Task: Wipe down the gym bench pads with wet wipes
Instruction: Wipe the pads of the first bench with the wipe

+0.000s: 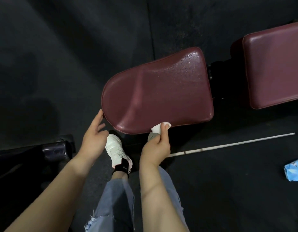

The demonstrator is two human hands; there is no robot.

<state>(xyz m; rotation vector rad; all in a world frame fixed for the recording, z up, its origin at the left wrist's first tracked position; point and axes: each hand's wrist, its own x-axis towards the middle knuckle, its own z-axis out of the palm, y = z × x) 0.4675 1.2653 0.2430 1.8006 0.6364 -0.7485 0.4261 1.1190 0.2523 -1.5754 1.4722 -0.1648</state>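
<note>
I see the maroon, rounded vinyl seat pad [158, 92] of the gym bench filling the middle of the view, its upper right part beaded with moisture. Beyond a gap with dark frame hardware, the matching maroon rectangular back pad [275, 69] runs off the right edge.

My right hand [155, 148] pinches a folded white wet wipe [157, 128] between thumb and curled fingers and holds it against the seat pad's near edge, toward its right end. My left hand [94, 136] is open, fingers relaxed and slightly spread, its fingertips touching the pad's rounded left rim.

On the black rubber floor [61, 47] below the pad stands one white sneaker [116, 149] with a black sock, under pale blue torn jeans [114, 198]. A thin white rod [232, 144] lies on the floor right of my right hand. Near the floor's right edge sits a crumpled light-blue wipes packet [294, 169]; it bears some print, but I can't read it at this angle. A glossy black tube [56, 149] juts in from the left.
</note>
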